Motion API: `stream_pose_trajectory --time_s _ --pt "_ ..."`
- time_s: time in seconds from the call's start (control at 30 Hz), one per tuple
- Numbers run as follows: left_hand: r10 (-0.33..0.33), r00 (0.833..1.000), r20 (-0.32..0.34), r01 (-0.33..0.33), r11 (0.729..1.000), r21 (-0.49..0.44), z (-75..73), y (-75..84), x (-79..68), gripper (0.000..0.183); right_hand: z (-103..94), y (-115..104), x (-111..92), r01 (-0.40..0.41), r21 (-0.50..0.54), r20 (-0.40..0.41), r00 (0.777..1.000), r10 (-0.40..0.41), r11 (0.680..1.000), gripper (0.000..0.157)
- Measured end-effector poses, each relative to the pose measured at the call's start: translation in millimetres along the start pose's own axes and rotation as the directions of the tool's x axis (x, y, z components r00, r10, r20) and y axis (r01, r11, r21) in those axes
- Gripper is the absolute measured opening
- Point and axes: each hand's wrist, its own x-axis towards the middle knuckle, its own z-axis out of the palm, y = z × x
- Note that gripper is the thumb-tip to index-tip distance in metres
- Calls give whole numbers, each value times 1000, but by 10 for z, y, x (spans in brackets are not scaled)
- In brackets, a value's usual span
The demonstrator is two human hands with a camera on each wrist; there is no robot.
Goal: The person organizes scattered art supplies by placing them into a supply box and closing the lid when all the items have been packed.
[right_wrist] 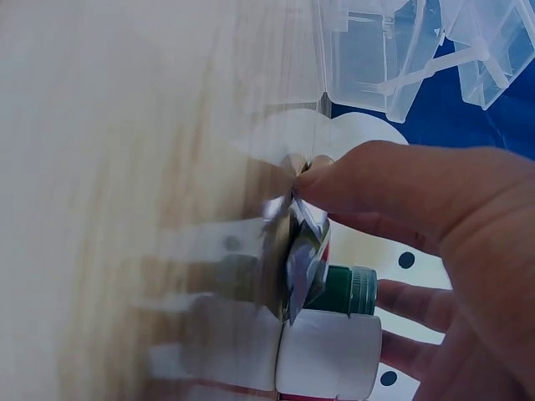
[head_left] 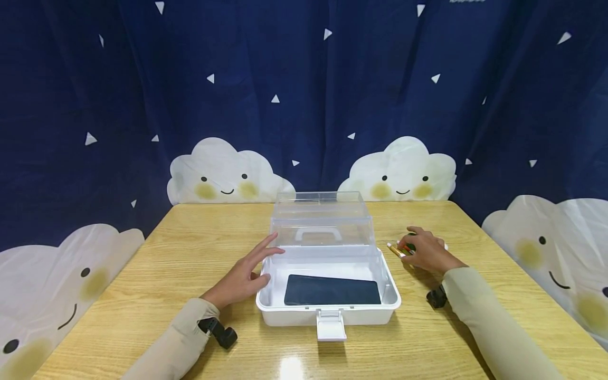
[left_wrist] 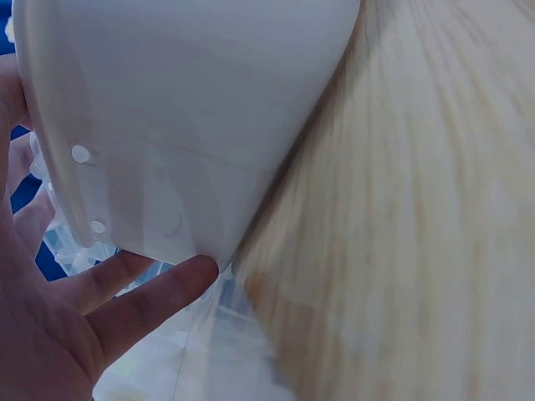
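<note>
A white plastic box (head_left: 328,315) stands on the table with its clear lid (head_left: 320,211) raised at the back and its front latch (head_left: 331,324) hanging down. Inside lies a dark flat rectangular thing (head_left: 332,291). My left hand (head_left: 244,279) touches the box's left side, thumb at the rim and fingers spread towards the hinge corner. Right of the box, my right hand (head_left: 425,250) pinches a shiny foil packet (right_wrist: 308,263) between thumb and finger, close to the tabletop. Beside it are a green-capped thing (right_wrist: 338,288) and a white bottle (right_wrist: 330,355), partly hidden by that hand in the head view.
The wooden table (head_left: 204,232) extends around the box on both sides. A dark blue curtain (head_left: 304,105) with white clouds and triangles hangs behind it. Each wrist wears a black camera strap (head_left: 218,331).
</note>
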Motion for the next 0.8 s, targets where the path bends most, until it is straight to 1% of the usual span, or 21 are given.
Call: stream_pose_trajectory --time_s 0.4,0.63,0.8 --pt "-19 1000 2 19 1000 -1 1 -5 -1 56 1 -1 -5 12 25 23 1000 -13 1000 18" --pt "-14 1000 2 14 1000 5 4 -14 -2 55 7 -6 -21 25 27 4 1000 -25 999 10" --pt "-17 1000 -1 17 1000 9 9 -12 -2 55 15 1 -20 27 31 -6 1000 -27 999 9"
